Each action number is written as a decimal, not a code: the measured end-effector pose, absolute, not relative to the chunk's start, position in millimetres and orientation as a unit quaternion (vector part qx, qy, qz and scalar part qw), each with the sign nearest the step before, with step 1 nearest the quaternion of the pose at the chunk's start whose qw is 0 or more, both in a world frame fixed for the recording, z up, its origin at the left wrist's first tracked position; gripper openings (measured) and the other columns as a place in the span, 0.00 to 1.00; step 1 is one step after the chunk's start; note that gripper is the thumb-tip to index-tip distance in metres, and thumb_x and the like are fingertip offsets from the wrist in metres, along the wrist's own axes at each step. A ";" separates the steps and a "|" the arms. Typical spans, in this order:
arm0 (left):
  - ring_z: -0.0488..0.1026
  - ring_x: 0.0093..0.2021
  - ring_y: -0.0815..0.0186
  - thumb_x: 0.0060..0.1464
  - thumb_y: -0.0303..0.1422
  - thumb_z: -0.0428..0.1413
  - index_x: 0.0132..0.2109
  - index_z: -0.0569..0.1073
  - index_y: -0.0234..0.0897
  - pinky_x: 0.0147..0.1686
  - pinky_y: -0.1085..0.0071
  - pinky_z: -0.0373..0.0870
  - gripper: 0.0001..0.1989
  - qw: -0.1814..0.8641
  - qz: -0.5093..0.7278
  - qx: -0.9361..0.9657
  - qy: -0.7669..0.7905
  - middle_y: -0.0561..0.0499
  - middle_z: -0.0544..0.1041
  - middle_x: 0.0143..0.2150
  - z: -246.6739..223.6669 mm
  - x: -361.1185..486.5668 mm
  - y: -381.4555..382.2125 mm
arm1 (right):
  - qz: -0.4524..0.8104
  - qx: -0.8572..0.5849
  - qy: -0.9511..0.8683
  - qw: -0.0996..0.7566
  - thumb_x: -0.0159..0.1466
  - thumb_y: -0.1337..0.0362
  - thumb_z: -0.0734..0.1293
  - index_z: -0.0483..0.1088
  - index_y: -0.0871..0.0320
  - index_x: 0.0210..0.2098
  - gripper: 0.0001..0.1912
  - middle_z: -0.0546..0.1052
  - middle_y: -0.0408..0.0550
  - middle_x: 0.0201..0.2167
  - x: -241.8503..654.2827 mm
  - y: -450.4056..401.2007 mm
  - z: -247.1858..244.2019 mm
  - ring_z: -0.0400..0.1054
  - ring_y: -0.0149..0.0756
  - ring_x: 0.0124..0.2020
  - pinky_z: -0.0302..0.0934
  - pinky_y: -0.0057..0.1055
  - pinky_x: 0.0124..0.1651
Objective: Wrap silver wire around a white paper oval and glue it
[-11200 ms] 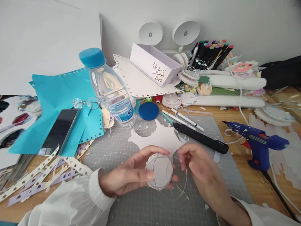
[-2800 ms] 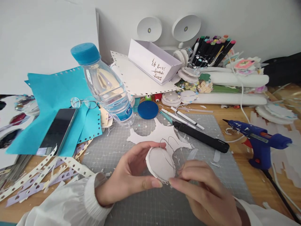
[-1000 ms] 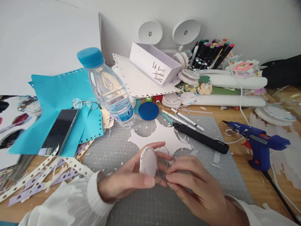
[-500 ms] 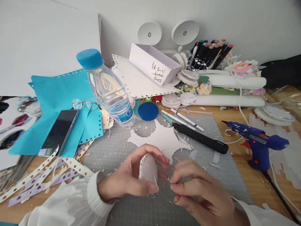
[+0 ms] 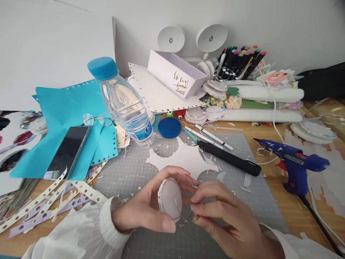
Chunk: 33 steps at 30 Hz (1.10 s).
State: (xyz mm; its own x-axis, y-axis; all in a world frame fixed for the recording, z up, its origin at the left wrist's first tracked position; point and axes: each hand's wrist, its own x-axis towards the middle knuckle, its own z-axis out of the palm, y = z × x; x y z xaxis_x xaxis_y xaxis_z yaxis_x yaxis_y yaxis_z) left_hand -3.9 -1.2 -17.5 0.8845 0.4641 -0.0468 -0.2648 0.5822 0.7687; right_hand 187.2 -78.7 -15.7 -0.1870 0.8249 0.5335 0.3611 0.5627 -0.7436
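Observation:
Between the thumb and fingers of my left hand (image 5: pixel 147 212) is a white round piece (image 5: pixel 171 199), tilted, with a scalloped paper edge. A thin wire-like strand (image 5: pixel 190 177) loops across its face and out to the right. My right hand (image 5: pixel 229 217) pinches this strand between thumb and fingertips, close beside the round piece. Fingers partly hide where the strand ends. Both hands are above the grey cutting mat (image 5: pixel 258 205). Just behind them lies a white paper offcut (image 5: pixel 179 156) with curved cut-outs.
A tilted water bottle (image 5: pixel 126 104), a blue disc (image 5: pixel 169 127), white pens (image 5: pixel 214 136) and a black-handled tool (image 5: pixel 229 158) lie beyond the hands. At right stands a blue glue gun (image 5: pixel 293 162) with a cord. A phone (image 5: pixel 68 151), glasses (image 5: pixel 98 119) and punched paper strips (image 5: pixel 45 208) are left.
The round piece has turned so more of its face shows. My right fingers have shifted slightly left along the strand, and my left thumb has moved a little off the piece's lower edge.

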 end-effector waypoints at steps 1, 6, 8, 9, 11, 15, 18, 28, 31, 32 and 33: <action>0.63 0.58 0.53 0.44 0.36 0.66 0.56 0.64 0.40 0.56 0.55 0.60 0.32 0.877 0.213 0.411 0.126 0.41 0.66 0.56 -17.7 -3.8 -1.0 | 0.233 -0.404 -0.735 0.492 0.66 0.71 0.62 0.70 0.60 0.37 0.05 0.72 0.48 0.36 186.9 -78.7 -15.7 0.69 0.32 0.39 0.68 0.31 0.42; 0.67 0.55 0.56 0.47 0.34 0.64 0.53 0.66 0.39 0.55 0.57 0.62 0.26 0.859 0.240 0.429 0.145 0.41 0.69 0.54 -19.8 -1.8 -0.8 | 0.238 -0.405 -0.738 0.484 0.65 0.72 0.63 0.70 0.60 0.37 0.05 0.72 0.49 0.36 186.5 -80.8 -17.6 0.68 0.33 0.40 0.68 0.32 0.43; 0.68 0.53 0.57 0.47 0.34 0.65 0.52 0.67 0.39 0.54 0.58 0.63 0.26 0.857 0.246 0.428 0.148 0.43 0.70 0.52 -20.0 -1.2 -1.1 | 0.237 -0.409 -0.737 0.483 0.64 0.72 0.63 0.71 0.59 0.37 0.05 0.72 0.48 0.36 186.4 -81.4 -18.4 0.68 0.33 0.40 0.68 0.32 0.43; 0.68 0.53 0.57 0.46 0.34 0.65 0.52 0.67 0.40 0.53 0.59 0.64 0.26 0.856 0.249 0.428 0.151 0.43 0.71 0.51 -20.1 -1.2 -1.3 | 0.235 -0.410 -0.737 0.484 0.64 0.73 0.63 0.71 0.59 0.38 0.06 0.72 0.49 0.36 186.4 -81.4 -18.8 0.68 0.34 0.40 0.68 0.32 0.43; 0.69 0.52 0.58 0.45 0.33 0.66 0.51 0.68 0.40 0.52 0.60 0.64 0.25 0.853 0.253 0.429 0.153 0.44 0.72 0.49 -20.6 -1.6 -1.4 | 0.229 -0.413 -0.736 0.485 0.64 0.73 0.63 0.71 0.60 0.39 0.06 0.72 0.49 0.36 186.8 -80.7 -19.6 0.68 0.34 0.41 0.67 0.31 0.43; 0.68 0.53 0.57 0.44 0.33 0.67 0.51 0.69 0.40 0.56 0.58 0.61 0.27 0.846 0.255 0.440 0.159 0.44 0.72 0.50 -23.5 -4.2 -1.6 | 0.222 -0.397 -0.744 0.490 0.64 0.71 0.63 0.72 0.60 0.39 0.06 0.72 0.49 0.36 189.1 -76.9 -20.3 0.68 0.34 0.40 0.67 0.32 0.42; 0.66 0.57 0.54 0.43 0.35 0.67 0.53 0.69 0.40 0.60 0.56 0.55 0.29 0.826 0.257 0.470 0.178 0.43 0.71 0.54 -25.3 -6.3 -2.0 | 0.207 -0.377 -0.747 0.506 0.65 0.70 0.62 0.71 0.59 0.38 0.06 0.72 0.49 0.34 190.4 -74.1 -19.1 0.67 0.34 0.38 0.67 0.33 0.41; 0.70 0.51 0.60 0.57 0.35 0.57 0.41 0.76 0.40 0.56 0.63 0.63 0.06 0.659 0.491 0.460 0.335 0.48 0.77 0.45 -4.0 -6.9 11.3 | 0.146 -0.412 -0.699 0.566 0.64 0.69 0.63 0.71 0.57 0.36 0.05 0.71 0.46 0.31 187.8 -66.0 -30.4 0.68 0.34 0.34 0.65 0.30 0.36; 0.71 0.40 0.64 0.55 0.36 0.59 0.33 0.76 0.38 0.46 0.69 0.69 0.07 0.599 0.558 0.455 0.351 0.52 0.76 0.35 9.7 -17.5 14.1 | 0.158 -0.407 -0.704 0.561 0.64 0.69 0.63 0.71 0.57 0.35 0.05 0.70 0.46 0.31 184.4 -64.5 -36.8 0.68 0.33 0.34 0.65 0.29 0.36; 0.70 0.38 0.65 0.55 0.38 0.58 0.31 0.76 0.38 0.44 0.70 0.69 0.09 0.584 0.567 0.462 0.352 0.52 0.75 0.33 14.8 -21.9 14.0 | 0.170 -0.399 -0.713 0.551 0.64 0.69 0.63 0.71 0.57 0.35 0.05 0.70 0.47 0.32 182.9 -64.8 -38.0 0.68 0.33 0.34 0.65 0.29 0.37; 0.69 0.37 0.65 0.56 0.39 0.58 0.29 0.76 0.37 0.43 0.71 0.68 0.12 0.571 0.570 0.472 0.355 0.51 0.74 0.31 19.8 -26.4 13.3 | 0.184 -0.390 -0.724 0.539 0.64 0.69 0.63 0.71 0.57 0.35 0.05 0.71 0.47 0.32 181.5 -65.7 -38.5 0.69 0.33 0.35 0.65 0.29 0.37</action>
State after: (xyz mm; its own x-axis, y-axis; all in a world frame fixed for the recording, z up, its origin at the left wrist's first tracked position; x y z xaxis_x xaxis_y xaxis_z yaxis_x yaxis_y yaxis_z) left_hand -26.4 13.3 19.8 0.0983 0.9862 0.1334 -0.3161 -0.0962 0.9438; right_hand 181.5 -65.7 -38.5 -0.1157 0.7618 0.6374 0.3662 0.6292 -0.6856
